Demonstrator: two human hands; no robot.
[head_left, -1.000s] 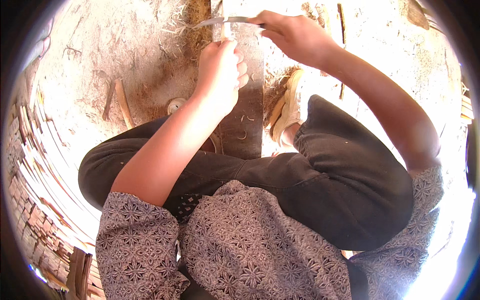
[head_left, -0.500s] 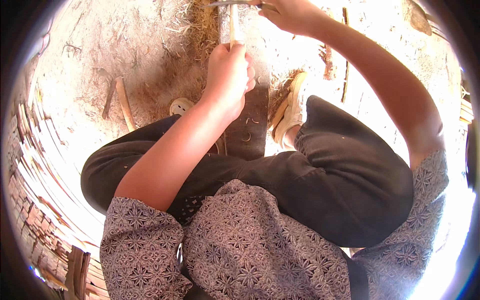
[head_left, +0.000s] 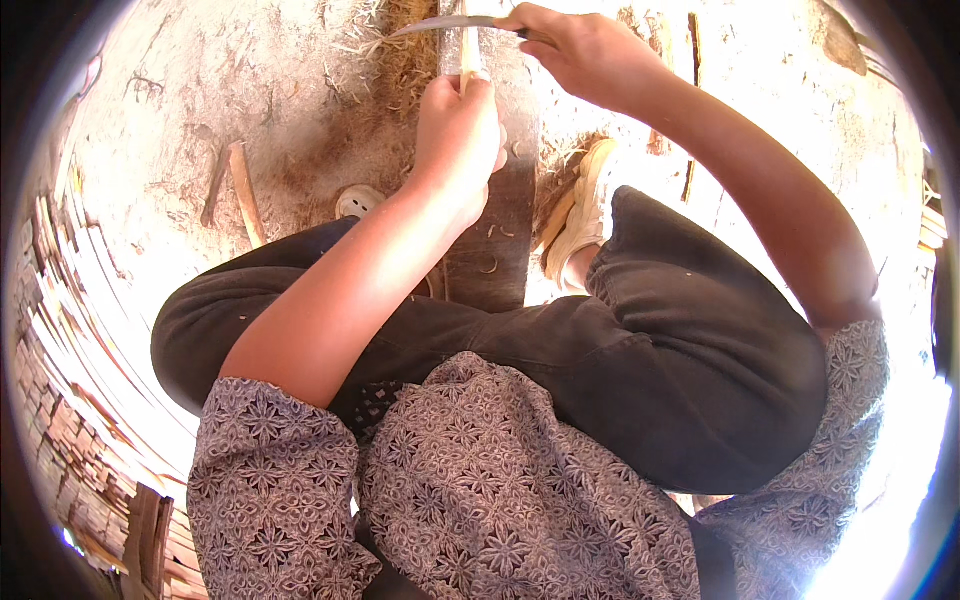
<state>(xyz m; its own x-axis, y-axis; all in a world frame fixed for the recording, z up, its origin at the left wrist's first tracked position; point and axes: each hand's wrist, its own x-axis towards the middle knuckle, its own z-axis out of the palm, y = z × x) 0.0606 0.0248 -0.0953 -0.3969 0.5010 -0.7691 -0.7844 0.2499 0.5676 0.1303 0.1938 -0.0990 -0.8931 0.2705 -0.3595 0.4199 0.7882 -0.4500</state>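
Note:
My left hand (head_left: 460, 140) is closed round the near end of a pale wooden stick (head_left: 469, 52), over a dark plank (head_left: 500, 245) that runs away from me between my legs. The stick points away and passes out of the picture at the top. In my right hand (head_left: 585, 55) is a knife with a curved metal blade (head_left: 445, 23); the fingers wrap its handle, which is mostly hidden. The blade lies across the stick, its tip toward the left, a short way beyond my left fist.
Wood shavings (head_left: 365, 40) are scattered on the ground left of the plank. Two loose wood pieces (head_left: 245, 195) lie farther left. Split strips of wood (head_left: 110, 350) are piled along the left rim. My shoes (head_left: 585, 210) flank the plank.
My right hand has drawn the knife slightly toward me, bringing more of the blade into sight. My left hand has stayed nearly in place with the stick in it.

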